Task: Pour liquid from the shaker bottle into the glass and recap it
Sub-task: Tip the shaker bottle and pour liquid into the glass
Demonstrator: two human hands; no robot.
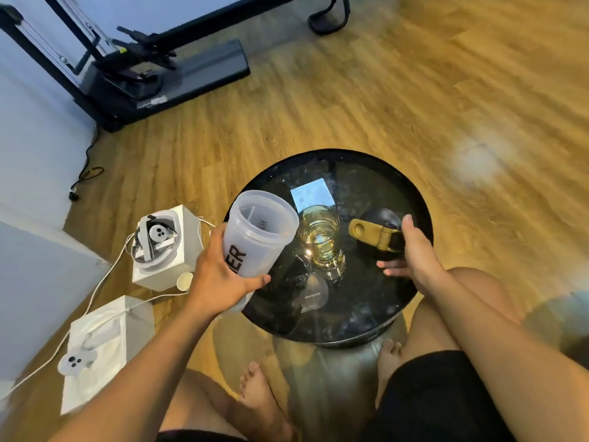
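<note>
My left hand grips a translucent shaker bottle with black lettering, open-topped and held nearly upright over the left edge of the round black table. Its inside looks empty. Just right of it a clear glass stands on the table with yellowish liquid in it. Further right lies the bottle's black lid with its gold flip cap. My right hand rests at the lid's right side, thumb on its edge and fingers spread below; whether it grips the lid is unclear.
The glossy tabletop reflects a bright window patch. Two white boxes with white devices and cables sit on the wooden floor at left. A black exercise machine stands at the back left. My bare feet and knees are under the table's near edge.
</note>
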